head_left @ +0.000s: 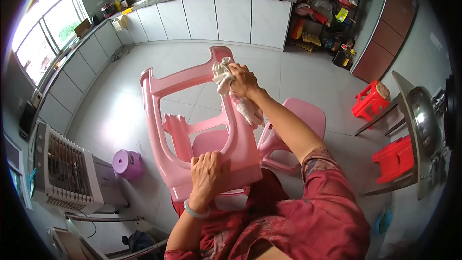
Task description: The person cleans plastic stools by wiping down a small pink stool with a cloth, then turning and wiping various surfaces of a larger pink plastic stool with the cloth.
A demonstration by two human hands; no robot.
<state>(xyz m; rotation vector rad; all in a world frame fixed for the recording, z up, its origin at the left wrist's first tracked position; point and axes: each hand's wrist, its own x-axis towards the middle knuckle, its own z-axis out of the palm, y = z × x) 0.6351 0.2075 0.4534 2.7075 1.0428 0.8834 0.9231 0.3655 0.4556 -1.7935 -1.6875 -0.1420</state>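
Our right hand point(244, 81) is closed around a crumpled whitish cloth point(223, 74), bunched against the upper right part of the pink chair point(186, 176); more of the cloth hangs below the knuckles. Our left hand point(209, 177) is clamped on the same chair, fingers bent over the rim of its near panel; its thumb we cannot make out well. The chair stands tilted in front of our body, its open frame facing up at us. We judge that the left grip is low and near us to steady the frame, leaving the right free to press the cloth at the far end.

The rounded ends of the frame jut forward beyond both grips, and the large opening lies just ahead of the left fingers. Close to the right forearm, a second pink chair point(305, 115) seems to limit movement on that side. Left of the left grip, a purple stool point(127, 164) stands apart from the frame, beside an air cooler point(65, 168). Ahead of the right grip, tiled floor point(262, 60) stretches to the white cabinets point(233, 18), seemingly the widest room for turning the frame.
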